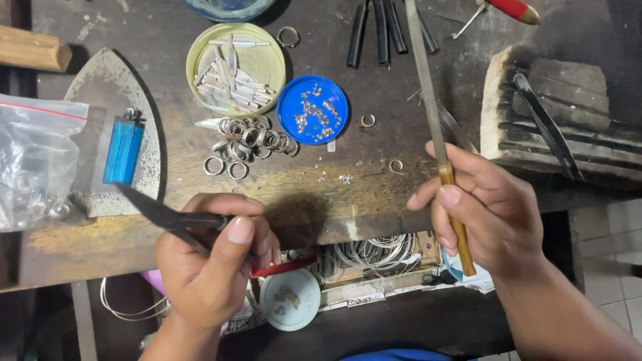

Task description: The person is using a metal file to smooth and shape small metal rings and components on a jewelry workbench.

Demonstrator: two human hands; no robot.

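My left hand (214,264) grips dark pliers (164,215) with red handles; the jaws point up-left toward a blue lighter (123,148). My right hand (491,210) holds a long metal file (428,93) by its wooden handle, the blade pointing away from me. A pile of silver rings (251,142) lies on the wooden bench (334,180) between the hands and further back. A blue lid (312,109) holds several small stones, and a yellow-green lid (235,67) holds pale metal strips.
A clear plastic bag (33,160) lies at the left edge beside a flat grey metal plate (100,93). A charred block (555,113) with black tweezers (545,124) sits at right. Black tool handles (381,30) lie at the back. Wire coils (374,254) and a small white dish (289,299) sit below the bench.
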